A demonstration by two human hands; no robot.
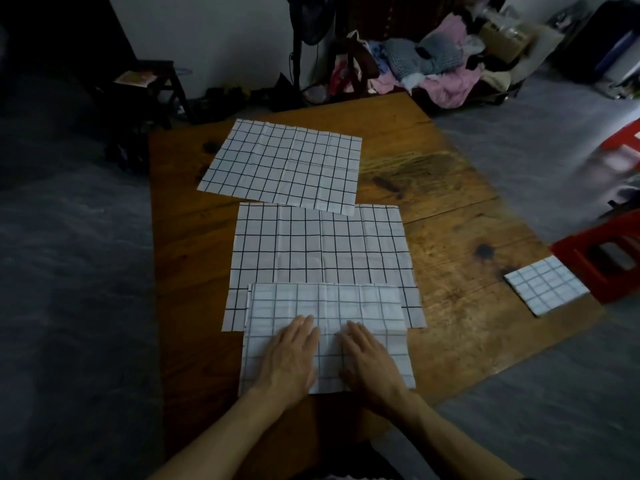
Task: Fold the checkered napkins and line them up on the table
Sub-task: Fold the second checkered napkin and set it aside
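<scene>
Wooden table [450, 237]: both hands (flat) press the half-folded napkin [325, 306].

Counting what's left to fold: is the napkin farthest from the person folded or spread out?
Spread. The farthest napkin lies flat in one layer on the table, its full grid showing with only old crease lines.

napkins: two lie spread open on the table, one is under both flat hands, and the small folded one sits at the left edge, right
Not quite. The head view shows the small folded napkin at the table's right edge, not the left. The rest holds.
</scene>
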